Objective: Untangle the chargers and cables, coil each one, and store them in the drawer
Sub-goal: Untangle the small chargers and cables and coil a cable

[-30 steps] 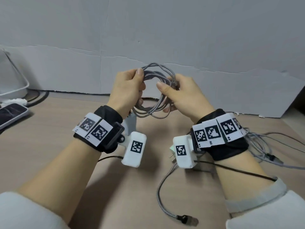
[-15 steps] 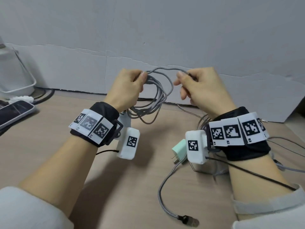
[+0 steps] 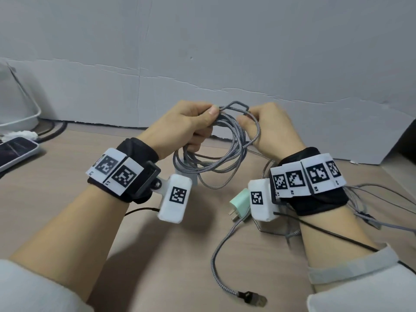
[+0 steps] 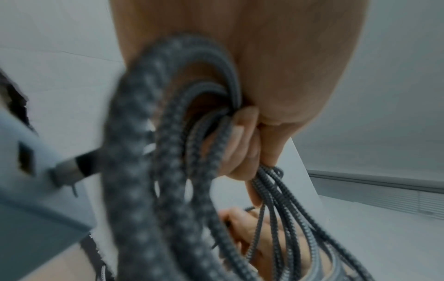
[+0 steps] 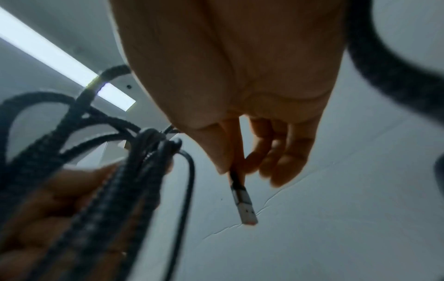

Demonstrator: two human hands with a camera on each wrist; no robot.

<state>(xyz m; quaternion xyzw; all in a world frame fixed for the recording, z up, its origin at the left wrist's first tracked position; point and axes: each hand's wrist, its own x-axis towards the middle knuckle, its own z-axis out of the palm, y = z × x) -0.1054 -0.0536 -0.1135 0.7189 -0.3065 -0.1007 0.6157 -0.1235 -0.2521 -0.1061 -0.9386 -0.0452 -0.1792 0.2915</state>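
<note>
Left hand (image 3: pixel 180 129) gripping coiled braided cable (image 3: pixel 221 158), right hand (image 3: pixel 273 131) pinching its plug (image 5: pixel 243 204)

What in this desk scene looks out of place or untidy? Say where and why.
A second braided cable sprawls uncoiled across the desk below the right hand, its plug loose at the near edge. Thin grey wires lie tangled at the right. The left hand grips the grey braided coil.

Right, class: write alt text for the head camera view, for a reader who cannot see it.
Two hands hold a coil of grey braided cable above a wooden desk: left hand grips the loops, right hand pinches one strand. A mint-green charger lies below.
</note>
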